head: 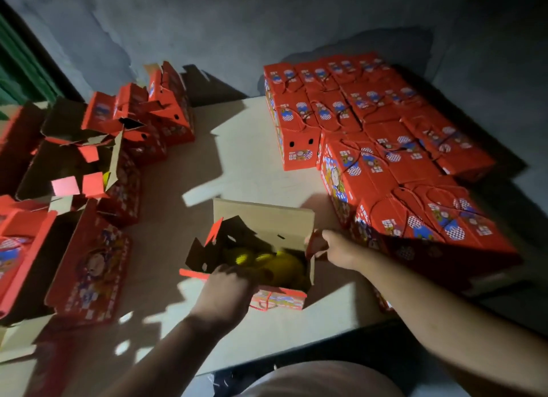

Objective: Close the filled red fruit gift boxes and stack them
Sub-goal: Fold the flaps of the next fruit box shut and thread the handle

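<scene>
an open box (278, 236) of yellow fruit (284, 263) sits on the desk (243, 147) between both hands. left hand (228, 290) grips its near flap; right hand (338, 253) pinches its right flap. closed boxes (385, 136) stacked beyond the right hand.

open box (264, 242) centre, fruit (284, 263) in it | closed boxes (385, 136) right (stacked) | open boxes (98, 159) left

Dim scene, lit by a single hard beam from the camera side. Centre of the pale floor (246, 147) is bright; corners fall into darkness. Sharp black shadows behind the boxes (385, 136). Slight motion blur; wide-angle bending at edges.
</scene>
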